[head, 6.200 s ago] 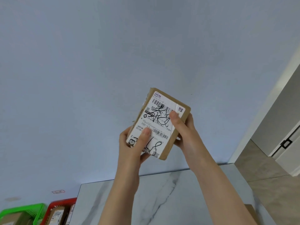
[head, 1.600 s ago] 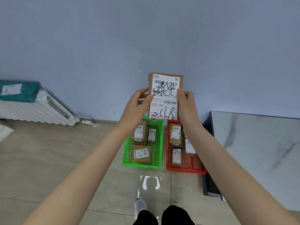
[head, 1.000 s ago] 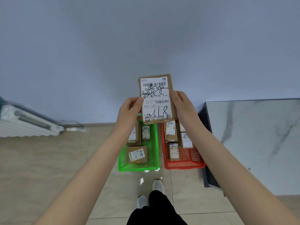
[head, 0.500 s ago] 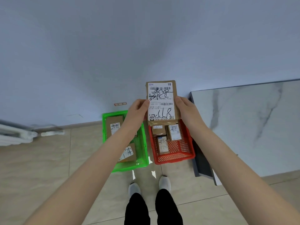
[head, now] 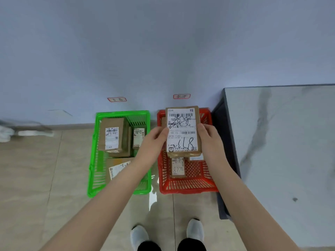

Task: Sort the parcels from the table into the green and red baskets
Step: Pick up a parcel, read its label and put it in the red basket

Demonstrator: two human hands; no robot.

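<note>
While both hands hold it, the parcel [head: 182,131] hangs right over the red basket [head: 188,190], not the green basket [head: 92,160] beside it. The left hand [head: 154,140] pinches its left edge and the right hand [head: 210,140] grips its right edge. The parcel's long side points away toward the wall, the same way the red basket runs. So it looks ready to go straight down. The surface [head: 281,142] is off to the right.
</note>
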